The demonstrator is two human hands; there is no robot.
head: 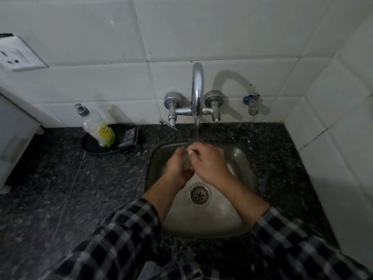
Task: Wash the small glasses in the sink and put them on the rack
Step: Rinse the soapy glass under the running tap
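A small glass (187, 161) is being held low over the middle of the sink (239, 158), right under the thin stream of water (196, 132) that is let down from the tap (197, 87). It is gripped by the left hand (176, 166), whose fingers are curled round its side, and its upper end is covered by the bent fingers of the right hand (210, 162), which is closed over it as well. Little of the glass can be seen between the two. So the washing is judged to be under way on this one piece: rinsing or rubbing, which of the two cannot be told. No rack is shown and no other glasses can be made out, so how many are done or left cannot be said. The basin, bare steel round the drain (199, 194), is sunk into a dark speckled counter (80, 188), close to its back right corner. At the back edge, left of the tap, a soap bottle (99, 128) is stood on a black dish (88, 145), with a scrub pad (129, 137) propped beside it. The room is dimly lit; white tiles (201, 27) are seen behind and to the right, and a socket (16, 55) is fixed on the left.
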